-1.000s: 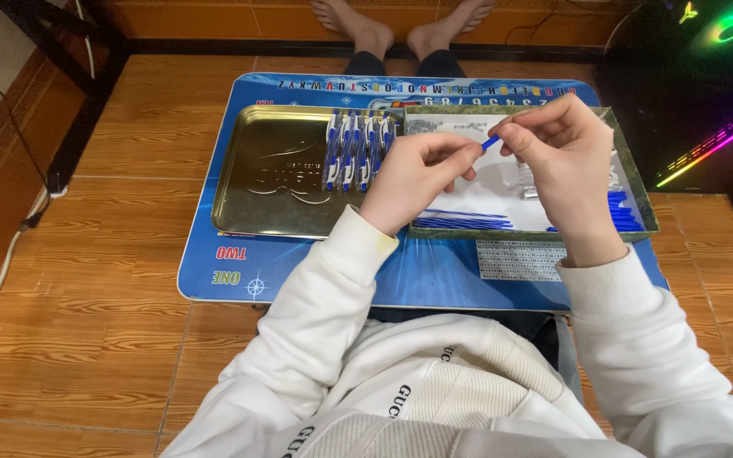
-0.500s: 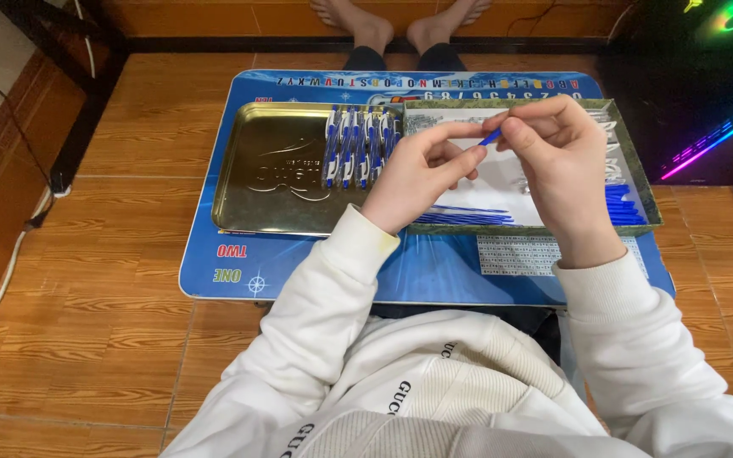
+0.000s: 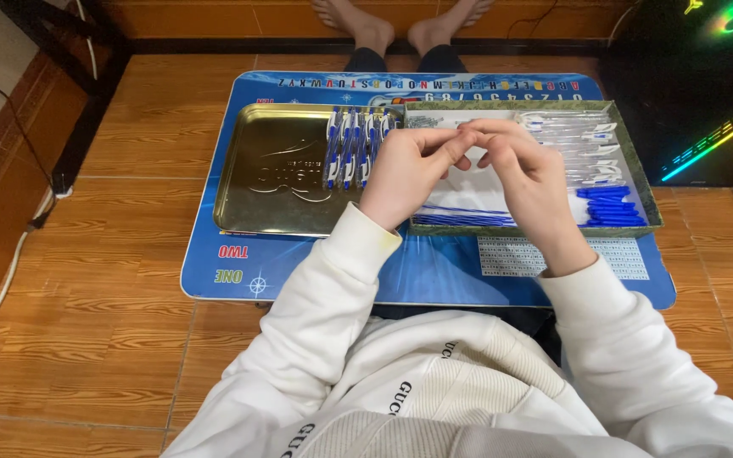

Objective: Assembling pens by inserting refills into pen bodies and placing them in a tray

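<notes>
- On the wooden floor (image 3: pixel 129 356) sits a person in a white top, with a low blue table (image 3: pixel 434 271) over their lap.
- On the table lie two trays side by side, touching each other.
- The gold tray (image 3: pixel 273 182) is on the person's left. A row of finished blue and white pens (image 3: pixel 351 146) lies along its right side.
- The green tray (image 3: pixel 648 203) is on the person's right. It holds pen parts.
- In the green tray there are clear pen tubes (image 3: pixel 583 140) at the far end, small blue caps (image 3: pixel 608 206) on the right side, and thin blue ink sticks (image 3: pixel 464 216) near the front edge.
- The left hand (image 3: pixel 409 165) is up above the spot where the two trays meet. Its fingers are curled and pinch something small at the tips.
- The right hand (image 3: pixel 523 174) is right next to it, above the green tray. Its fingers are curled too, and its fingertips touch those of the left hand.
- The thing they hold together is a pen part, I think, but the fingers hide nearly all of it, so I cannot say which part it is.
- Two bare feet (image 3: pixel 405 25) of the person stick out past the far end of the table.
- A dark box with rainbow lights (image 3: pixel 714 85) stands on the floor at the person's right.
</notes>
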